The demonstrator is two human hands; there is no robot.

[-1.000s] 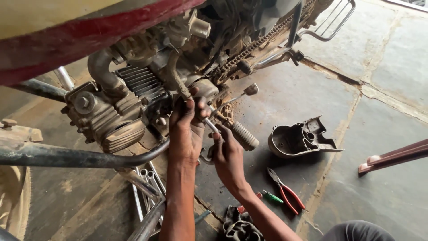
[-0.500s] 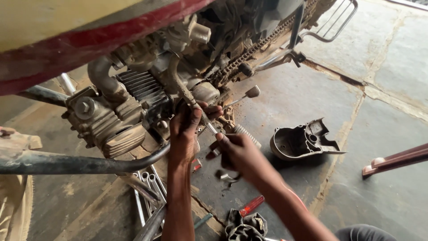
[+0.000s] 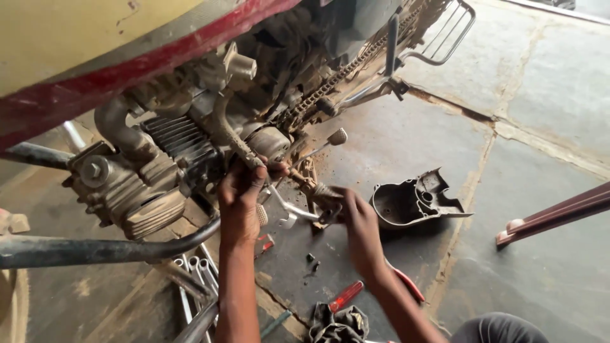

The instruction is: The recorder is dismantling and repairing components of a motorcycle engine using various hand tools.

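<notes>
The motorcycle engine (image 3: 136,184) fills the upper left of your view, finned and grimy, hanging under a red and cream tank (image 3: 95,57) with the drive chain (image 3: 337,79) running up to the right. Below it lies the concrete floor (image 3: 540,114), cracked along a seam that slants toward the right edge.

On that floor, right of your hands, sits a removed engine side cover (image 3: 416,200), hollow side up. A dark exhaust pipe (image 3: 95,249) crosses the lower left, with several wrenches (image 3: 194,273) lying beneath it.

Your left arm rises straight from the bottom edge, wrist bent back, and your left hand (image 3: 241,203) is curled in a tight grip around the lower end of the kick-start lever (image 3: 232,136), just under the engine case. Your right forearm comes in from the bottom right corner at a slant; your right hand (image 3: 356,219) is closed around a small dirty part (image 3: 324,197) at the low side of the engine, fingers wrapped so I cannot tell exactly what it is.

Near the bottom edge lie a red-handled screwdriver (image 3: 345,296), red-handled pliers (image 3: 406,286) partly under your forearm, and a dark rag (image 3: 337,324).
</notes>
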